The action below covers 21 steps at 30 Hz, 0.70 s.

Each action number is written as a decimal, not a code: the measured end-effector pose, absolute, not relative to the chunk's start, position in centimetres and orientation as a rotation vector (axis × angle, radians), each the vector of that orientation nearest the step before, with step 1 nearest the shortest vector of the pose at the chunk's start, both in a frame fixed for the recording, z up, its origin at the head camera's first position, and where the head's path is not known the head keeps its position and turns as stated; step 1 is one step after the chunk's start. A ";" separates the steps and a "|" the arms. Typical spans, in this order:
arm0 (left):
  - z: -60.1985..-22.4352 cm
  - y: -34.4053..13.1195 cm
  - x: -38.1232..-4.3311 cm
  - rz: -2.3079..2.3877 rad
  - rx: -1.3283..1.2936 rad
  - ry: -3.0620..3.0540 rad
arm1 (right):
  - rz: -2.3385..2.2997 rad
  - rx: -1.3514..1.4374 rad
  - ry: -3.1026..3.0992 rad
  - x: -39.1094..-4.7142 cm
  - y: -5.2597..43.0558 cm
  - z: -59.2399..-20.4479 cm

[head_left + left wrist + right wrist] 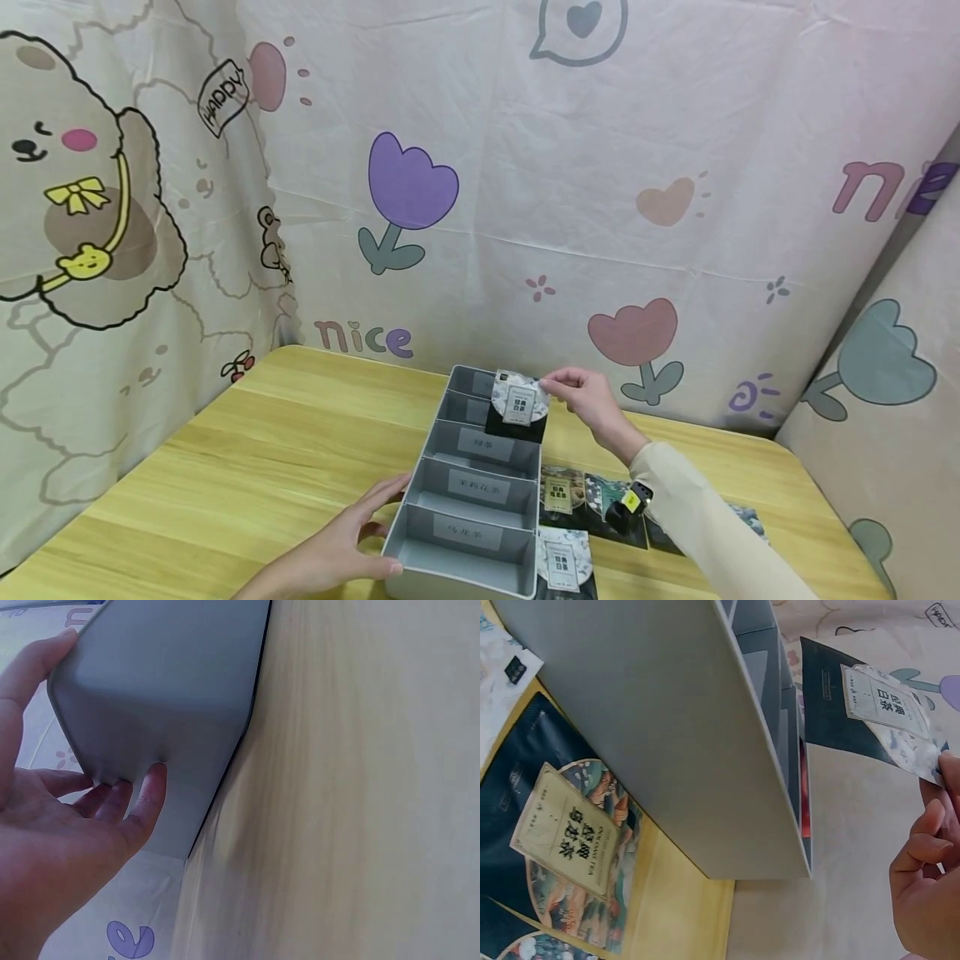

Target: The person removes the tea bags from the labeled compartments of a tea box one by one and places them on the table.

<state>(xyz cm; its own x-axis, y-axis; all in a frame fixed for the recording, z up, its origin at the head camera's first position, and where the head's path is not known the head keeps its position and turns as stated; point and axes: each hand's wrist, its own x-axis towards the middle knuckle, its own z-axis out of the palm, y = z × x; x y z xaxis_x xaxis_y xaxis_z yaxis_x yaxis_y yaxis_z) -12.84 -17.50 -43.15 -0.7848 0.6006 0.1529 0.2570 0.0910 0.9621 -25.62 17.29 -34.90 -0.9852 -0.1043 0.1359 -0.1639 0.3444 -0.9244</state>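
My right hand (588, 404) pinches a corner of a tea sachet (517, 406), white-patterned above and black below. The sachet hangs over the far compartments of a grey divided box (420, 467). In the right wrist view, the sachet (870, 709) tilts beside the box's open top, a corner between the thumb and fingers. At the box's near left corner, my left hand (337, 533) holds on, thumb at the front and fingers along the side. The left wrist view shows curled fingertips against the box wall (172, 690). Paper labels (480, 486) mark the compartments.
Right of the box lie an oolong tea sachet (558, 496), a green-patterned sachet (611, 500) and another white-patterned sachet (566, 562). A further sachet (746, 521) sits partly under the right sleeve. A printed curtain (480, 275) hangs behind the wooden table (247, 433).
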 end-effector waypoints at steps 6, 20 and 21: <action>-43.3 -17.5 -12.9 1.754 0.857 2.066 | 1.774 0.236 -2.503 -24.7 17.4 -35.8; -43.5 -17.5 -12.9 1.766 0.873 2.055 | 1.880 0.195 -2.413 -21.7 18.9 -35.6; -43.6 -17.6 -12.9 1.769 0.880 2.056 | 1.886 0.190 -2.408 -21.5 19.1 -35.6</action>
<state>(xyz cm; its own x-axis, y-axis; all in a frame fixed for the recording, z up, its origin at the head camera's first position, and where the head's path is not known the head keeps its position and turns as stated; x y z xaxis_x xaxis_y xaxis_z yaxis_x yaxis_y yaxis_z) -12.91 -17.55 -43.60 -0.7718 0.6130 0.1690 0.2584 0.0596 0.9642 -21.49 19.06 -35.63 -0.9893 -0.0498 0.1373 -0.1452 0.2360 -0.9609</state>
